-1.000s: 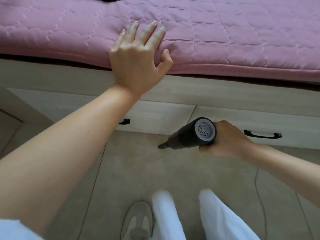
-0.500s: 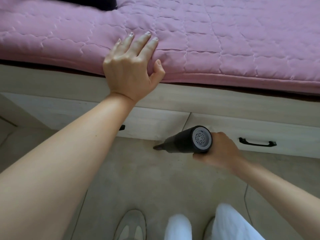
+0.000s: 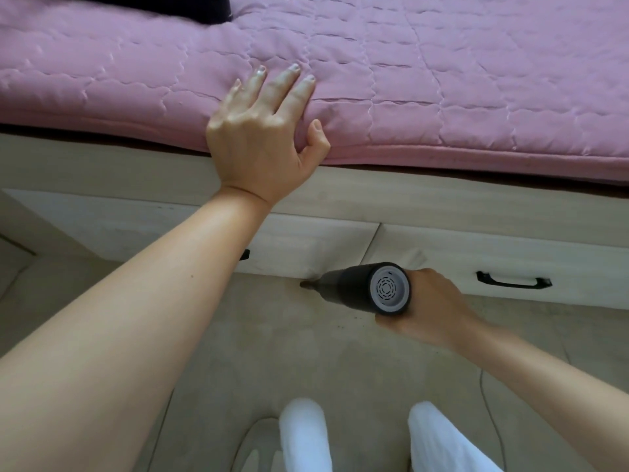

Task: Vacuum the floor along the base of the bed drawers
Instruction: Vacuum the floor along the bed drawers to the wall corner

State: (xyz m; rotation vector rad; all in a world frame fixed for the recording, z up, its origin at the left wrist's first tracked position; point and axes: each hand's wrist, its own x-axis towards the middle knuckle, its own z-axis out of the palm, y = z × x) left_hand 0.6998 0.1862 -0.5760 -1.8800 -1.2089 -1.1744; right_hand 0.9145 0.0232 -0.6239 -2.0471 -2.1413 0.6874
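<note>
A black handheld vacuum with a grey vented rear cap points left, its nozzle tip touching the floor where the tile meets the base of the pale wooden bed drawers. My right hand grips the vacuum's handle from the right; the fingers are hidden behind the body. My left hand rests flat with straight fingers on the edge of the pink quilted mattress cover, above the left drawer. The seam between two drawers lies just above the nozzle.
A black handle sits on the right drawer, and another handle peeks out behind my left forearm. A dark object lies on the bed at the top. Beige floor tiles, my white trouser legs and a shoe are below.
The vacuum's nozzle has come closer to the drawer base and touches the floor at the drawer seam. My left hand stays pressed on the mattress edge while the view shifted slightly.
</note>
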